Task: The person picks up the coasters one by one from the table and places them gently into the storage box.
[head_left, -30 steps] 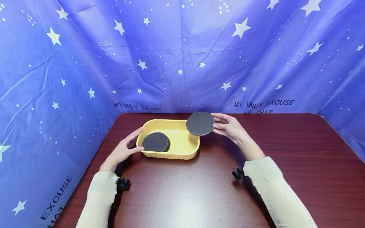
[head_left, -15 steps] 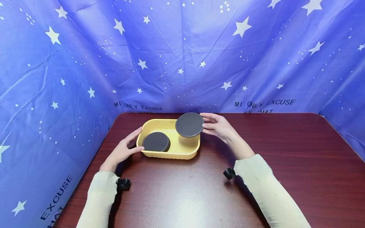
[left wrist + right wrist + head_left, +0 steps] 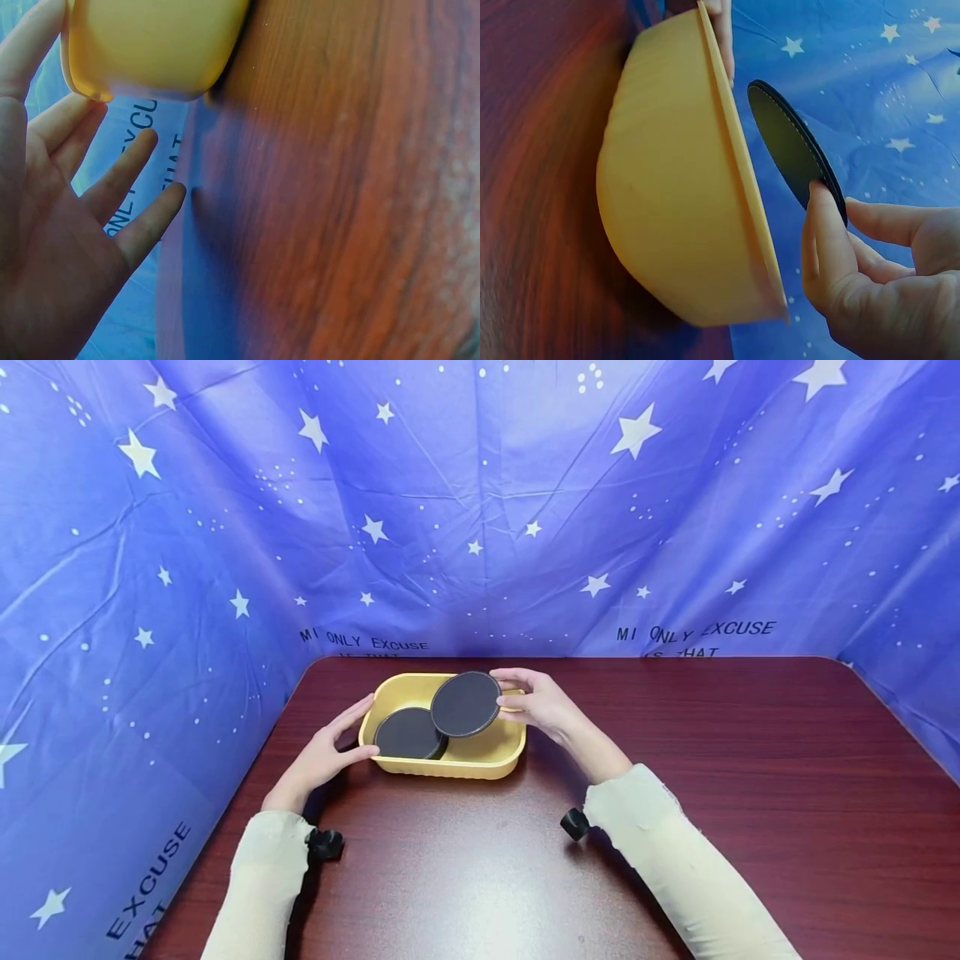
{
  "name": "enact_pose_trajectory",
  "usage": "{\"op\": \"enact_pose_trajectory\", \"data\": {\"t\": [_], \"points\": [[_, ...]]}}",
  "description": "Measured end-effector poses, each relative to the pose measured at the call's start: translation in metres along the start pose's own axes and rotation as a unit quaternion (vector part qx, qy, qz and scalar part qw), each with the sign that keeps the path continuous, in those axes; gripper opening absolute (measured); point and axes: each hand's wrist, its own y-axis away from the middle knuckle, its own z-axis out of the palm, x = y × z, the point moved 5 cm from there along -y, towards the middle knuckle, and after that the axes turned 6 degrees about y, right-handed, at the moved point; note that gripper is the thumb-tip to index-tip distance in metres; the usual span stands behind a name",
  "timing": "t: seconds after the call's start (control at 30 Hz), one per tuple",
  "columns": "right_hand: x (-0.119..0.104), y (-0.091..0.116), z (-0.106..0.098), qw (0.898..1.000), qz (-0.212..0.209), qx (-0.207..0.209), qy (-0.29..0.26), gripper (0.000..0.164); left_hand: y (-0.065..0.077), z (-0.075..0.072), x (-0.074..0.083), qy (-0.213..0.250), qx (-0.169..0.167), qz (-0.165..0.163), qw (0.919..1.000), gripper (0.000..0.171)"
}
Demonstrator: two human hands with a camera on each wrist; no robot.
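Observation:
Thumb and fingertips of my right hand (image 3: pixel 545 703) pinch the edge of a round black coaster (image 3: pixel 465 704) with pale stitching. It is held tilted over the yellow plastic basin (image 3: pixel 450 770), and in the right wrist view the coaster (image 3: pixel 787 135) is apart from the basin's rim. A second round black piece, thicker, like a stack of coasters (image 3: pixel 405 735), lies inside at the left; the held coaster overlaps it in the head view. My left hand (image 3: pixel 322 756) holds the basin's left end, thumb at the front rim, fingers at the outer left; the other fingers (image 3: pixel 135 172) spread off it.
The basin stands on a glossy dark red wooden table (image 3: pixel 465 877), near its far edge. A blue curtain (image 3: pixel 480 510) with white stars and black lettering hangs behind and at both sides. Black wrist cameras (image 3: pixel 574 823) sit by both cuffs.
My right hand has carried the coaster leftward, from beyond the basin's right end to over its middle, and lowered it slightly. The left hand and the basin have stayed put.

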Motion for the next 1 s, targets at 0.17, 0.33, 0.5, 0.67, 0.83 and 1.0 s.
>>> {"op": "enact_pose_trajectory", "data": {"t": [0.17,0.33,0.5,0.67,0.83,1.0], "points": [[0.001,-0.004,0.015,1.000,0.005,-0.002,0.016,0.054,0.001,-0.001,0.001,-0.005,0.002,-0.001,1.0000,0.076],[0.004,-0.010,0.030,1.000,0.019,-0.001,0.023,0.052,0.001,0.000,0.001,-0.004,0.000,-0.005,1.0000,0.077],[0.011,-0.016,0.043,0.999,0.027,0.000,0.018,0.051,0.003,0.001,0.000,0.006,-0.001,-0.001,1.0000,0.077],[0.018,-0.022,0.053,0.999,0.038,0.009,0.028,0.050,0.004,0.001,-0.002,0.011,0.000,0.004,0.9999,0.077],[0.024,-0.026,0.059,0.998,0.057,0.008,0.019,0.051,0.003,0.001,-0.001,0.014,0.001,0.007,0.9999,0.077],[0.025,-0.026,0.062,0.998,0.067,-0.002,-0.009,0.053,0.000,0.000,-0.001,0.014,-0.001,0.005,0.9999,0.077]]}}
